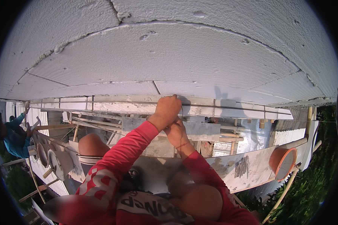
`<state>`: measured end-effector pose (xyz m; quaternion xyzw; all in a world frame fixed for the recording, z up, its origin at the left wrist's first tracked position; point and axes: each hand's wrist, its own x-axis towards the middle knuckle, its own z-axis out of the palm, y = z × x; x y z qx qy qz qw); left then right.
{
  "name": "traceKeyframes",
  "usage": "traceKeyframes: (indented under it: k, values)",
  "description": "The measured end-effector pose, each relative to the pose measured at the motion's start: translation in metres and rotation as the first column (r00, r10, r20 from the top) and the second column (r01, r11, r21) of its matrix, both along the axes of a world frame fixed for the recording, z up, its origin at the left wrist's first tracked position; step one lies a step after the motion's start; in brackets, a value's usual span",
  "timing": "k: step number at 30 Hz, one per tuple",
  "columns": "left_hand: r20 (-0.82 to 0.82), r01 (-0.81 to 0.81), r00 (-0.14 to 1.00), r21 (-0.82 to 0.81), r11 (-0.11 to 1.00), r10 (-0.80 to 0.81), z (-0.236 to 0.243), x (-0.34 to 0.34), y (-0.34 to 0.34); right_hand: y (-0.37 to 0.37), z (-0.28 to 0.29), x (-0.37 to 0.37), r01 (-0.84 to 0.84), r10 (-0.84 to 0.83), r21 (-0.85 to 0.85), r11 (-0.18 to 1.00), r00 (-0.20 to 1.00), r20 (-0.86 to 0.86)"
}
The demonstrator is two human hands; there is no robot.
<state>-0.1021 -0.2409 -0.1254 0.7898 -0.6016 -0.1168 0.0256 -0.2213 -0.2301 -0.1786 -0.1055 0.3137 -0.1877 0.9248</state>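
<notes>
A long thin steel bar [127, 102] with several short cross bars runs along a pale ledge at the foot of the block wall [165, 56]. My left hand [166, 111] is closed at the middle of this bar, its fingertips against the ledge by the wall. Just below it, my right hand [177, 135] is closed too, its fingers close under my left hand. A thin dark strand, perhaps wire, shows beside my left fingers. Whatever either hand pinches is hidden by the fingers.
Below me is a scaffold plank [223, 165] bearing a bunch of thin dark rods [242, 167]. An orange bucket [277, 159] stands at right, grey buckets [62, 164] at left. Another person in blue [17, 137] is at far left. Bamboo poles [285, 193] frame the scaffold.
</notes>
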Motion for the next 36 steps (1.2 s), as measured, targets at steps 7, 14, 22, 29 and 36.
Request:
traceKeyframes:
  k: [7, 14, 22, 29, 36]
  values:
    - [-0.868, -0.792, 0.22, 0.107, 0.601, 0.445, -0.025, -0.017, 0.074, -0.085, 0.045, -0.026, -0.424, -0.097, -0.81, 0.404, 0.861, -0.499]
    - [-0.9, -0.805, -0.39, 0.436, 0.403, 0.196, -0.042, -0.036, 0.044, -0.08, 0.059, 0.027, -0.607, -0.36, -0.191, -0.771, 0.664, -0.656]
    - [-0.827, -0.791, -0.555, 0.559, 0.248, 0.094, -0.041, -0.031, 0.032, -0.08, 0.031, 0.029, -0.558, -0.384, -0.152, -0.816, 0.719, -0.579]
    - [-0.889, -0.842, -0.399, 0.453, 0.294, 0.226, -0.044, -0.011, 0.025, -0.06, 0.014, 0.032, -0.674, -0.499, -0.152, -0.723, 0.662, -0.559]
    - [-0.902, -0.813, -0.216, 0.378, 0.442, 0.375, -0.035, 0.007, 0.021, -0.045, 0.021, 0.043, -0.816, -0.477, -0.4, -0.418, 0.572, -0.668]
